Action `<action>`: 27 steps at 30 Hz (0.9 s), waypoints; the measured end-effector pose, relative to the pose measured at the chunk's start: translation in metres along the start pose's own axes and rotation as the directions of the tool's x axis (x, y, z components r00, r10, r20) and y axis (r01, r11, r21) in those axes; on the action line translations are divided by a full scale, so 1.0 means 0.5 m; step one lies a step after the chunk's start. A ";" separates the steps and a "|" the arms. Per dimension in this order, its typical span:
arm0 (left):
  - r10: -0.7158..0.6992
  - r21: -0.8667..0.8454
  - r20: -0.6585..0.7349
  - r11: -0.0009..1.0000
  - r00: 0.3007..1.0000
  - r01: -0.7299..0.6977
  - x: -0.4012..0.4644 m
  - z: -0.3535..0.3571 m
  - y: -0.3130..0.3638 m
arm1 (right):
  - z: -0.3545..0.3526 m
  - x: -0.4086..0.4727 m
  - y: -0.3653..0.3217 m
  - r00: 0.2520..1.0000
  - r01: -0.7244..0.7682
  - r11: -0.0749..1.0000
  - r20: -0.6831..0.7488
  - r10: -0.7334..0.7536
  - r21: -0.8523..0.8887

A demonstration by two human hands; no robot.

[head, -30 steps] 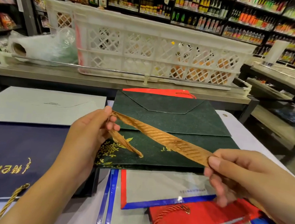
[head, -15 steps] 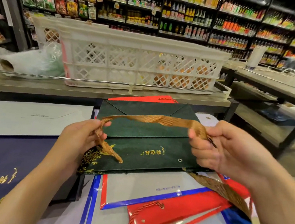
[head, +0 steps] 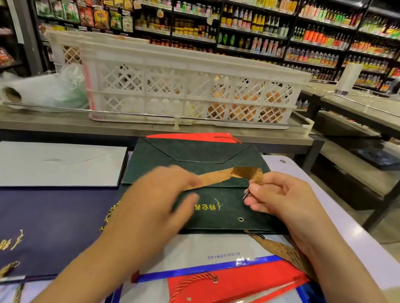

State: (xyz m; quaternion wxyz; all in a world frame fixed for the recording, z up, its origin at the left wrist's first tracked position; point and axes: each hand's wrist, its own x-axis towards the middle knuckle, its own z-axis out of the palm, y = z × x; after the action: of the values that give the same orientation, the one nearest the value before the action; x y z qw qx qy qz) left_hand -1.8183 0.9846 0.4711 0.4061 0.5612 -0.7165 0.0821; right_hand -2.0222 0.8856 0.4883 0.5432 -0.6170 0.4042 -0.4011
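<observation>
The ribbon (head: 218, 176) is gold-brown with a fine ribbed weave. The green bag (head: 193, 155) is dark green, with gold lettering (head: 208, 206) and 1 brass eyelet (head: 241, 219). The navy bag (head: 22, 217) bears gold script. The red bag (head: 240, 282) has a twisted red cord (head: 184, 288). The crate (head: 188, 92) is white lattice.

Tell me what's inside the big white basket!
Through the lattice of the white basket, round orange-brown things show at its right end. Anything else inside is hidden by its walls.
</observation>
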 end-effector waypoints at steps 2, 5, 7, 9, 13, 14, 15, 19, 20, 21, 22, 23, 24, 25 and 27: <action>0.143 -0.010 0.277 0.989 0.950 -0.146 0.014 0.019 0.028 | 0.003 -0.003 0.006 1.000 0.017 1.000 0.005 -0.017 0.020; 0.029 0.118 0.503 0.988 0.864 -0.102 0.032 0.051 0.028 | 0.003 -0.001 0.010 0.999 0.038 0.998 0.000 -0.038 0.047; 0.012 0.171 0.502 0.979 0.865 -0.112 0.041 0.060 0.014 | 0.008 0.002 0.013 0.998 0.062 0.998 0.016 -0.062 0.025; 0.016 0.158 0.472 0.982 0.881 -0.102 0.038 0.063 -0.006 | 0.015 0.004 0.020 0.995 0.103 0.994 0.016 -0.102 -0.027; 0.170 0.198 0.351 0.948 0.921 -0.250 0.018 0.078 -0.026 | 0.034 -0.002 0.038 0.963 0.250 0.960 -0.071 -0.260 -0.129; 0.204 0.210 0.306 0.938 0.930 -0.274 0.010 0.086 -0.032 | 0.037 -0.004 0.043 0.949 0.286 0.943 -0.088 -0.304 -0.172; 0.229 0.217 0.268 0.932 0.936 -0.291 0.004 0.094 -0.039 | 0.039 -0.006 0.047 0.937 0.311 0.924 -0.088 -0.337 -0.221; 0.256 0.280 0.187 0.911 0.948 -0.301 -0.002 0.102 -0.040 | 0.040 -0.009 0.057 0.931 0.334 0.879 -0.024 -0.363 -0.340; 0.252 0.298 0.184 0.907 0.950 -0.298 -0.002 0.103 -0.038 | 0.040 -0.008 0.059 0.934 0.329 0.879 -0.018 -0.357 -0.346; 0.243 0.305 0.187 0.906 0.952 -0.292 -0.003 0.103 -0.036 | 0.039 -0.008 0.061 0.937 0.323 0.879 -0.014 -0.350 -0.350; 0.230 0.305 0.195 0.910 0.954 -0.281 -0.004 0.103 -0.035 | 0.039 -0.007 0.063 0.939 0.319 0.878 -0.008 -0.344 -0.356; 0.222 0.302 0.194 0.913 0.956 -0.273 -0.004 0.103 -0.036 | 0.039 -0.007 0.066 0.940 0.319 0.875 0.000 -0.342 -0.364; 0.211 0.293 0.195 0.919 0.958 -0.263 -0.005 0.104 -0.038 | 0.039 -0.007 0.068 0.938 0.325 0.870 0.011 -0.345 -0.370; 0.199 0.288 0.194 0.925 0.961 -0.250 -0.005 0.104 -0.039 | 0.039 -0.008 0.070 0.937 0.333 0.866 0.023 -0.350 -0.374; 0.200 0.303 0.174 0.921 0.964 -0.245 -0.007 0.106 -0.040 | 0.040 -0.012 0.070 0.931 0.353 0.856 0.049 -0.362 -0.378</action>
State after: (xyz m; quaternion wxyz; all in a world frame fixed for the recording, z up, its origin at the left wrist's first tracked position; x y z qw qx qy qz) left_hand -1.8267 0.9495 0.4273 0.2461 0.5389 -0.7793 0.2041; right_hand -2.0078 0.8950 0.4513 0.3242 -0.7699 0.3590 -0.4162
